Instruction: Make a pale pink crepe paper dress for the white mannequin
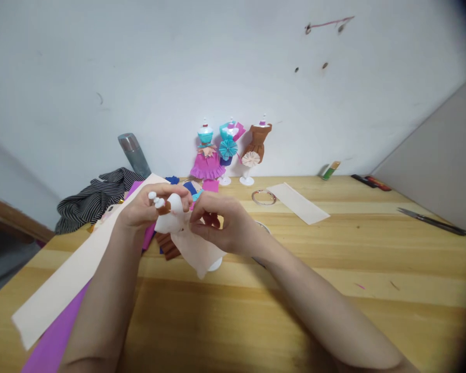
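Note:
A small white dress-form mannequin (175, 204) with a brown band at its neck is tilted in my left hand (142, 203), whose fingers curl round its upper body. Pale peach paper (196, 251) hangs from the mannequin like a skirt and covers most of its stand. The round white base (215, 264) shows just below the paper. At the waist, my right hand (221, 220) pinches the paper's edge with thumb and forefinger; its other fingers are curled in. The exact pinch point is partly hidden.
Three dressed mannequins (205, 155) stand against the wall. Left lie a long peach strip (68, 272), purple paper (58, 331), striped cloth (97, 199) and a leaning bottle (135, 154). Rightward are a peach strip (301, 203), a ring-shaped roll (263, 197), scissors (431, 220) and a small green-labelled bottle (331, 170).

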`<action>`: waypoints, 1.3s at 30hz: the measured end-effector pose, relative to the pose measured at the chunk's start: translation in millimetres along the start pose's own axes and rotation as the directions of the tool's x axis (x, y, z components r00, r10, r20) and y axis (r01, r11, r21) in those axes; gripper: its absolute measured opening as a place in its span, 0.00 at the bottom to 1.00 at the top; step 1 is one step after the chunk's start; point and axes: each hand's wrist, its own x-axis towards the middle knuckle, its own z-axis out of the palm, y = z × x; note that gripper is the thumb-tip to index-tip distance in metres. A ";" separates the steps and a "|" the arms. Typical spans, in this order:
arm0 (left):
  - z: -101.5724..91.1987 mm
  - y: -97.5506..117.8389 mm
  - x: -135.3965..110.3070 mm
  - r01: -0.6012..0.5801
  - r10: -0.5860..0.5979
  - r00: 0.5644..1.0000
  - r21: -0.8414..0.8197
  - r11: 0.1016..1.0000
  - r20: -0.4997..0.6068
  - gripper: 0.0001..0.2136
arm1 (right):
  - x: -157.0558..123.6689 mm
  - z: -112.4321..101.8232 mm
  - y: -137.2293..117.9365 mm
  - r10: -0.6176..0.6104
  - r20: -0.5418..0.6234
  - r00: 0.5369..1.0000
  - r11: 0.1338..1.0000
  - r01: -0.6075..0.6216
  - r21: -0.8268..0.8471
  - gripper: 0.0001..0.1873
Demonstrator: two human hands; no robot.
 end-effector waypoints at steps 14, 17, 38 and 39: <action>10.4 4.5 4.5 0.038 -0.036 0.999 0.058 0.998 -0.041 0.14 | 3.0 1.6 2.4 0.070 -0.008 0.998 0.995 -0.069 0.076 0.06; 12.1 5.6 7.8 0.033 -0.029 0.999 0.110 0.993 -0.038 0.15 | 3.2 1.1 2.5 0.115 0.002 0.993 0.989 -0.114 0.092 0.05; 8.3 -6.7 5.4 0.020 -0.013 0.999 0.180 0.983 -0.038 0.18 | 1.0 4.0 1.1 0.328 -0.122 0.937 0.940 -0.336 -0.054 0.09; 8.6 -6.7 5.3 0.023 -0.016 0.999 0.175 0.984 -0.041 0.18 | 0.5 3.8 0.1 0.326 -0.132 0.936 0.938 -0.338 -0.080 0.10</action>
